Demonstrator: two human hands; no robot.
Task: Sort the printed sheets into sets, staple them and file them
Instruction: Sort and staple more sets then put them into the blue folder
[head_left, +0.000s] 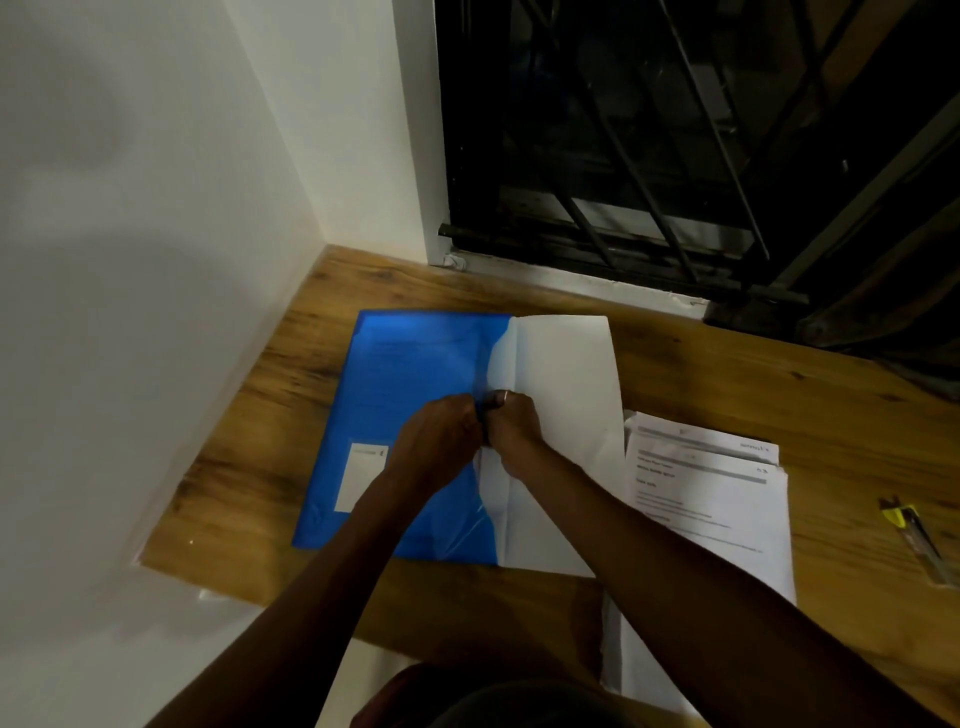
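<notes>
Folder: a blue plastic folder (405, 374) lies flat on the wooden desk (779, 384), at 10 o'clock from the middle of the desk, near the white wall (156, 208).
Label: a small white label (358, 478) sits on the folder cover, toward 7 o'clock of it.
White sheets: a set of white sheets (566, 374) is partly inside the folder and sticks out at its 3 o'clock side, blank face up.
Left hand: the left hand (441, 441) is at the open edge of the folder, fingers curled and pinching the blue cover there.
Right hand: the right hand (517, 431) touches the left hand and grips the white sheets, thumb on top.
Between the hands: something small and dark shows, but I cannot tell what it is.
Printed stack: a stack of printed sheets (727, 509) lies at 4 o'clock from the hands, just beside the white sheets, not very even.
Pens: a packet of pens (914, 535) with a yellow part lies at 3 o'clock from the stack, apart from it.
Window: a dark window with bars (675, 156) stands at 12 o'clock behind the desk.
</notes>
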